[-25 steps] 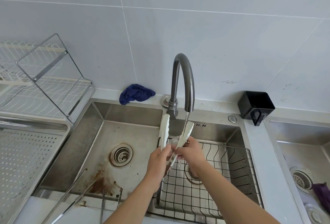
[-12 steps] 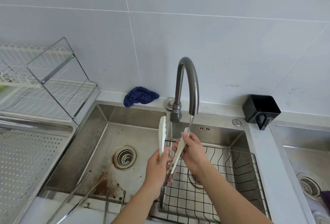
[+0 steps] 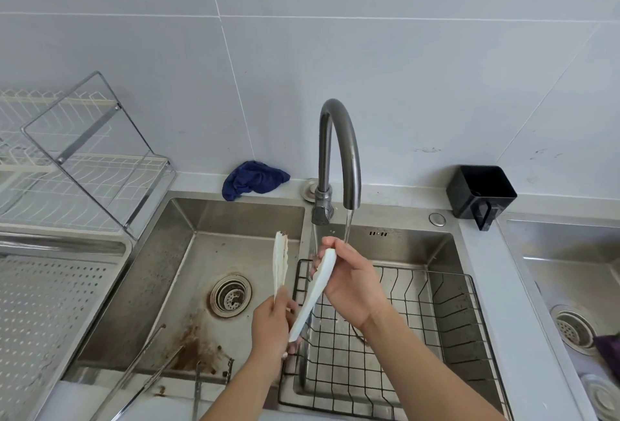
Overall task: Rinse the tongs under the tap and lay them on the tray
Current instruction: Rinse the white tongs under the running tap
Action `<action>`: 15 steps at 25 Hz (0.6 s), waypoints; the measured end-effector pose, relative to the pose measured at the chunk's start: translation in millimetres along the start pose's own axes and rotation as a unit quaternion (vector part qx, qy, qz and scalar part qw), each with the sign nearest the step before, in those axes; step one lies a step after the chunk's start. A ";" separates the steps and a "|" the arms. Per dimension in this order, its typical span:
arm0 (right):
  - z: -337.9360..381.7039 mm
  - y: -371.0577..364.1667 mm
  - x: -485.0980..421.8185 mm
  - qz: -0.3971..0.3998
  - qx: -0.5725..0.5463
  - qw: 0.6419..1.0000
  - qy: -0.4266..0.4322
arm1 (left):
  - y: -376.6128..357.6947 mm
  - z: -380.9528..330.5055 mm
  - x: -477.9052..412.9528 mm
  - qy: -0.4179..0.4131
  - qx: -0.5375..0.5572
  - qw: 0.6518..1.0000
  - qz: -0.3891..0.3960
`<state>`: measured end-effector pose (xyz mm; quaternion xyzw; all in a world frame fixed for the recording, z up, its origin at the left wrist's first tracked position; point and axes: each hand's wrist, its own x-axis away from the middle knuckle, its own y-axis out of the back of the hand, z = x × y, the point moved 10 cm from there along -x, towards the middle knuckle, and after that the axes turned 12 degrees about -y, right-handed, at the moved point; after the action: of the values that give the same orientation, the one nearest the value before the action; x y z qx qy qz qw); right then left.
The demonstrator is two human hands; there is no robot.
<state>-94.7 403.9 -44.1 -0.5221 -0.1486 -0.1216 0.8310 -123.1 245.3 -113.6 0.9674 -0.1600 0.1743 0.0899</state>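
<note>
Head view: left hand clasps tongs low; right hand pinches one blade under tap.

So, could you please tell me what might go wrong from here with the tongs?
1. The tongs' brown-tipped arm is clear of the stream, so it may reach the tray unrinsed.
2. The left hand holds the wet tongs near the stain; a slip could soil them.
3. Water landing by the right hand may splash out.
</note>
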 end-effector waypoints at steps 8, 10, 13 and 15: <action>4.8 2.7 7.5 -0.060 0.066 0.995 0.051 | 9.5 -25.7 -3.9 -0.096 -0.102 0.988 -0.072; 20.7 21.8 15.5 -0.218 0.244 0.937 0.120 | 17.8 -54.1 4.4 -0.194 -0.204 0.952 -0.120; 36.1 41.8 28.0 -0.375 0.386 0.833 0.132 | 17.6 -84.5 14.7 -0.290 -0.275 0.905 -0.142; 23.1 51.4 19.7 -0.324 0.288 0.900 0.048 | 15.0 -93.8 17.2 -0.333 -0.326 0.875 -0.132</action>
<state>-60.8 445.7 -70.0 -0.1762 -0.2978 -0.3613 0.8659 -141.9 248.0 -19.0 0.8963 -0.0992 -0.2337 0.3637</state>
